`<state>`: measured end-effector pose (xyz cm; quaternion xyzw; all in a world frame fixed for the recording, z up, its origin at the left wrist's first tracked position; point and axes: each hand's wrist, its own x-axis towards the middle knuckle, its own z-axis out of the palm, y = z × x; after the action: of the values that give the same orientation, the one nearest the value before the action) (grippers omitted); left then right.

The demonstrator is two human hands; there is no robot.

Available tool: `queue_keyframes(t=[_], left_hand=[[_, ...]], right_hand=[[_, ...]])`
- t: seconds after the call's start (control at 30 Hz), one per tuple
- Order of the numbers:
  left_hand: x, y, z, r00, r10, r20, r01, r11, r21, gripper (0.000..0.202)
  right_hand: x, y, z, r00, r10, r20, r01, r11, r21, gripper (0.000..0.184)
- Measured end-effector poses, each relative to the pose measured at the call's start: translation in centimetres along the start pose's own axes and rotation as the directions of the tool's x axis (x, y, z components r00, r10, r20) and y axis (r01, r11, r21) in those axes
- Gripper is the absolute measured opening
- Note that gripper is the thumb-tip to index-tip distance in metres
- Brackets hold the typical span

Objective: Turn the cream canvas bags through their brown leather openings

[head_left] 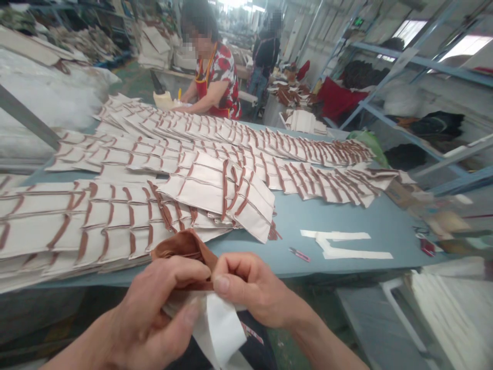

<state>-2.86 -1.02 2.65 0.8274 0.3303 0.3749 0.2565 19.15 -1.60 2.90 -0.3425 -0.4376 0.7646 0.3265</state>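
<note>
Left hand (pixel 154 313) and right hand (pixel 246 288) both pinch one brown-and-white fabric piece (pixel 192 267), mid-handling; many finished-looking trimmed panels (pixel 215 190) already overlap in rows along the blue table (pixel 346 216).

The white fabric piece (pixel 219 324) runs off the bottom edge, its top hidden behind both thumbs (the brown strip (pixel 185 245) partly too); far shelves blur.

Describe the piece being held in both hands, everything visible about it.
The held piece is soft and two-toned: a crumpled brown strip on top, looking like leather or suede, joined to a white fabric-like flap hanging below. The left hand and right hand pinch it together by the near edge of the blue table. It touches nothing else.
</note>
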Motion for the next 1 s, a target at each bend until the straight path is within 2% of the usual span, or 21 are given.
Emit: queue_keyframes(t=[0.1,0.17,0.27,0.37,0.43,0.57,0.67,0.8,0.9,1.0], left_hand=[[1.1,0.6,-0.5,0.991,0.019,0.13,-0.006,0.995,-0.096,0.021],[1.6,0.6,-0.7,0.976,0.018,0.216,-0.001,0.997,-0.077,0.026],[1.5,0.1,-0.6,0.967,0.081,0.24,-0.081,0.997,-0.009,0.026],[0.8,-0.5,-0.4,0.979,0.099,0.177,-0.102,0.995,0.009,0.026],[0.2,-0.7,-0.4,0.986,0.075,0.149,-0.077,0.997,0.012,0.025],[-0.6,-0.9,-0.5,0.986,0.064,0.157,-0.068,0.998,0.017,0.026],[-0.9,-0.7,-0.8,0.979,0.017,0.204,-0.018,1.0,0.005,0.026],[-0.3,0.6,-1.3,0.939,-0.108,0.326,0.125,0.992,-0.029,0.037],[0.4,1.5,-1.4,0.913,-0.174,0.37,0.202,0.979,-0.038,0.045],[0.3,1.7,-1.0,0.894,-0.213,0.395,0.247,0.968,-0.038,0.036]], right_hand=[[-0.6,-0.9,-0.4,0.997,-0.08,-0.018,0.075,0.982,-0.176,0.046],[-0.7,-1.2,-0.4,0.983,-0.182,-0.015,0.165,0.922,-0.349,0.029],[-0.8,-1.0,-0.1,0.951,-0.309,-0.008,0.264,0.826,-0.499,0.017],[-0.7,-0.6,-0.2,0.964,-0.263,-0.036,0.229,0.895,-0.384,0.026],[-0.9,-0.6,-0.7,0.979,-0.202,-0.007,0.188,0.924,-0.333,0.032],[-1.6,-1.5,-1.6,0.986,-0.143,0.083,0.165,0.873,-0.458,0.027],[-2.2,-2.2,-1.7,0.973,-0.209,0.098,0.226,0.774,-0.592,0.019],[-2.6,-2.6,-1.1,0.907,-0.373,0.195,0.383,0.537,-0.752,0.017],[-2.7,-2.7,-0.9,0.883,-0.394,0.254,0.416,0.409,-0.812,0.017],[-3.0,-2.8,-1.1,0.878,-0.393,0.273,0.409,0.32,-0.855,0.017]])
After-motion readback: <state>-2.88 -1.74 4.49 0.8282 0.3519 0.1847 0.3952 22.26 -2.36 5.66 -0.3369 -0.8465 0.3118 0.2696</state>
